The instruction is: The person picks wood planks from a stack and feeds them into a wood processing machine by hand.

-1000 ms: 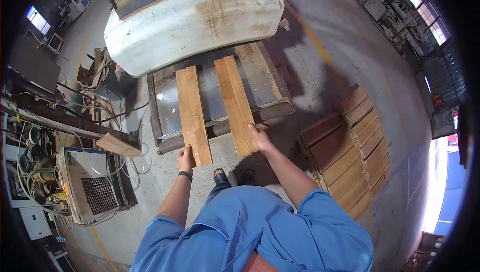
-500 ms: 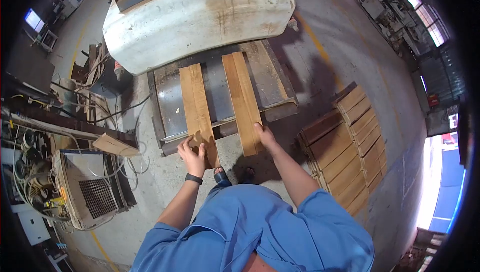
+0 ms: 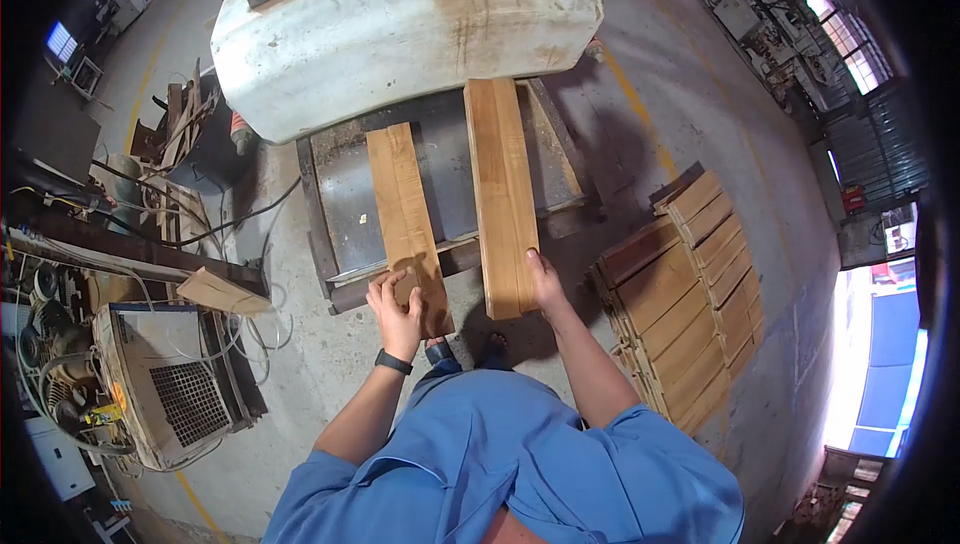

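Observation:
Two long wooden boards lie side by side over the metal bed [image 3: 345,206] of a machine, their near ends jutting toward my body. At the near end of the left board [image 3: 405,206] is my left hand [image 3: 397,306], its fingers bent over the board's surface. My right hand [image 3: 545,282] grips the near right edge of the right board [image 3: 503,184], thumb on top and the other fingers hidden beneath. The right board looks thicker and raised above the bed, with its far end close to the machine's white cover [image 3: 400,39].
Stacked wooden boards [image 3: 675,314] lie on the floor at the right. On the left are a bin [image 3: 205,159] of wood scraps, a loose board [image 3: 225,292], hoses and a box with a mesh grille [image 3: 190,399]. My feet are below the near board ends.
The right board has risen with my right hand and now looks larger and nearer. The left board and my left hand have shifted slightly right in view.

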Demonstrator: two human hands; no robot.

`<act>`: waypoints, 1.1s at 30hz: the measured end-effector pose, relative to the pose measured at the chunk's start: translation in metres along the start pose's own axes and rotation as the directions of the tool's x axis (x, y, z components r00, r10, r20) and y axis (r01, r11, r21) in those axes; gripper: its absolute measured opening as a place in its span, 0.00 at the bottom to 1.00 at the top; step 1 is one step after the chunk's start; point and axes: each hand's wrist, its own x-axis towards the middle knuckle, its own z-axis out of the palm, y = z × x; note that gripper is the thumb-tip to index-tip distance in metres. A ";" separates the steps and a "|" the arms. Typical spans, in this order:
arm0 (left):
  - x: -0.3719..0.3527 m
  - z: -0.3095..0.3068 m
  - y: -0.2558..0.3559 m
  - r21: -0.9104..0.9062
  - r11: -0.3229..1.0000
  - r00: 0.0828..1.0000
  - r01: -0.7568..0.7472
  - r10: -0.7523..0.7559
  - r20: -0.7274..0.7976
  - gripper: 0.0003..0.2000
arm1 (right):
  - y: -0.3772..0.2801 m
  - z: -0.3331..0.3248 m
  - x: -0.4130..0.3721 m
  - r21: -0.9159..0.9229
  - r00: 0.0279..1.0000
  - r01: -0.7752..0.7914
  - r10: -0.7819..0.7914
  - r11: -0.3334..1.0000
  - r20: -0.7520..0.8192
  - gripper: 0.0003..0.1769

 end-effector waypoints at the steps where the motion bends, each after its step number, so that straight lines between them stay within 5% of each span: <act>1: 0.002 -0.001 0.000 0.006 1.000 1.000 -0.001 0.001 -0.002 0.19 | 0.019 -0.002 0.015 -0.073 1.000 0.023 -0.024 0.997 -0.011 0.40; 3: 0.001 -0.005 0.000 0.022 1.000 1.000 -0.002 0.002 0.006 0.19 | 0.025 -0.007 0.024 -0.355 0.999 -0.018 0.003 0.935 -0.041 0.42; 5: -0.001 -0.008 0.000 -0.001 1.000 1.000 -0.004 0.004 0.030 0.19 | -0.010 -0.009 0.031 -0.708 0.991 -0.132 0.080 0.694 -0.106 0.45; 6: 0.004 -0.006 0.003 -0.021 1.000 1.000 -0.009 0.009 0.025 0.18 | -0.027 -0.008 0.028 -0.744 0.992 -0.126 0.082 0.656 -0.096 0.48; 10: 0.011 0.001 0.009 -0.124 0.990 0.997 -0.071 0.072 0.003 0.19 | -0.037 0.016 0.025 -0.757 0.987 -0.159 0.087 0.634 -0.135 0.48; 13: 0.015 0.035 0.018 -0.113 0.973 0.960 -0.200 0.218 0.178 0.25 | -0.017 0.048 0.025 -0.641 0.986 -0.154 0.079 0.752 -0.144 0.48; 16: 0.023 0.067 0.030 0.222 0.853 0.834 -0.472 0.351 0.425 0.31 | -0.012 0.071 0.028 -0.589 0.977 -0.215 0.161 0.779 -0.143 0.47; 19: 0.033 0.100 0.020 0.448 0.689 0.777 -0.570 0.274 0.567 0.34 | -0.010 0.074 0.031 -0.567 0.990 -0.138 0.106 0.812 -0.089 0.45; 23: 0.040 0.093 0.033 0.452 0.701 0.746 -0.551 0.172 0.643 0.36 | 0.002 0.033 0.036 -0.485 0.994 0.067 -0.098 0.872 -0.038 0.34; 25: 0.040 0.104 0.028 0.476 0.699 0.762 -0.534 0.155 0.629 0.37 | -0.035 0.017 0.014 -0.665 0.962 0.027 -0.200 0.746 -0.185 0.31; 28: 0.040 0.107 0.044 0.511 0.699 0.770 -0.501 0.091 0.632 0.40 | -0.055 0.001 0.003 -0.842 0.883 0.077 -0.429 0.534 -0.191 0.31; 33: 0.040 0.127 0.053 0.517 0.711 0.798 -0.477 0.105 0.593 0.42 | -0.052 0.000 -0.010 -0.887 0.830 0.323 -0.549 0.329 0.098 0.33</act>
